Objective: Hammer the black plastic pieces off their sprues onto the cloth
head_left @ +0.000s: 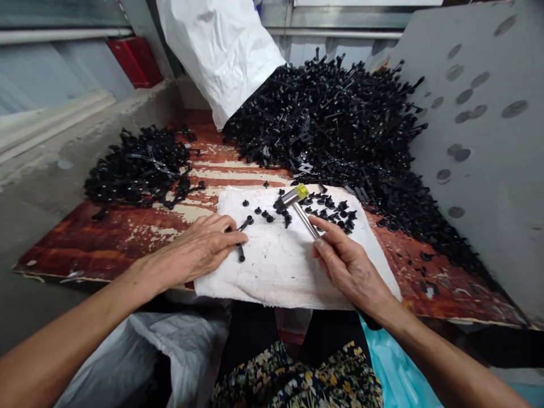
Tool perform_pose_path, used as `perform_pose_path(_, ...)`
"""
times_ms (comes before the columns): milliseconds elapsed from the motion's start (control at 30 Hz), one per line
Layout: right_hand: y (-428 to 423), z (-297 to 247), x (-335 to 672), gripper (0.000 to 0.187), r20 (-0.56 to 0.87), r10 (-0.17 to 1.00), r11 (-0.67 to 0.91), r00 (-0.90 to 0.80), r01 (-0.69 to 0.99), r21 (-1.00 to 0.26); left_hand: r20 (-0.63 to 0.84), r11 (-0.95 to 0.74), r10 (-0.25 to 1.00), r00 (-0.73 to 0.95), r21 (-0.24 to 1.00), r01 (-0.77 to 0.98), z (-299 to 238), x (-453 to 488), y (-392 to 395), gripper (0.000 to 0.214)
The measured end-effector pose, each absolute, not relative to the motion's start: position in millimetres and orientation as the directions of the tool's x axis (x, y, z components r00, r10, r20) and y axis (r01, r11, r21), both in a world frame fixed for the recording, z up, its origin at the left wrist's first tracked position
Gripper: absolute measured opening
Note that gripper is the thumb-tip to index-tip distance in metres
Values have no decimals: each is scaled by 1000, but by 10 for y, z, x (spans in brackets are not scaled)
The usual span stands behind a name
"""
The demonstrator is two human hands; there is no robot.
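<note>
**Speaker 1:** So, surface and room?

**Speaker 2:** Peeling red-brown board (127, 243) on a concrete ledge (51, 238), with a folded white towel (272, 272) on top. Behind, a big heap of black plastic parts (327, 119) at the mouth of a white sack (216, 51), against a grey panel (480, 170) with round marks. Off to the left, a smaller heap (136, 167).

**Speaker 1:** And the black pin (241, 252)?

**Speaker 2:** On the towel, right under the left hand (198, 249), fingers together and touching it. Clamped or merely resting? Impossible to tell. Small black pieces (327, 212) just beyond.

**Speaker 1:** Right hand (351, 263)?

**Speaker 2:** Clamped on a steel hammer (304, 212) with a yellow tip, thumb and fingers around the handle, head above the towel's far side. Both forearms reaching forward, hands slightly apart.
</note>
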State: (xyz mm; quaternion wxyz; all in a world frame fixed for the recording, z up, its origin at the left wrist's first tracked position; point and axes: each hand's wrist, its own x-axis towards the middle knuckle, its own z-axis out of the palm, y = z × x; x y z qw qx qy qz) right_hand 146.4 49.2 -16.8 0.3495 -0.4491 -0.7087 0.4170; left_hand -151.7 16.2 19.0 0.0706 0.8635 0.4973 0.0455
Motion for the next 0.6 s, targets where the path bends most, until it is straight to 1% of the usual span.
perform_pose_path(67, 496, -161, 1464, 48, 115, 930, 237, -349, 329, -914, 17, -482, 873, 488, 187, 856, 200, -1497, 192, 31)
perform_pose_path(133, 505, -159, 1467, 48, 102, 935, 215, -340, 315, -924, 64, -428, 902, 428, 270, 862, 240, -1479, 221, 31)
perform_pose_path(233, 516, -169, 1475, 49, 84, 940, 188, -331, 296, -937, 150, -280, 959, 239, 405, 871, 286, -1423, 284, 30)
perform_pose_path(333, 517, -170, 1477, 49, 76, 942, 174, -326, 282, -943, 187, -125, 982, 43, 459, 880, 256, -1353, 404, 26)
perform_pose_path(433, 511, -146, 1474, 48, 65, 947, 158, -314, 280, -947, 209, -17, 972, -104, 507, 862, 189, -1330, 554, 25)
perform_pose_path(500, 506, -126, 1472, 49, 53, 950, 144, -309, 278, -950, 221, 12, 964, -151, 529, 849, 159, -1344, 635, 25)
perform_pose_path(600, 500, -104, 1471, 49, 38, 951, 125, -306, 271, -954, 221, 8, 964, -150, 539, 842, 139, -1377, 700, 23)
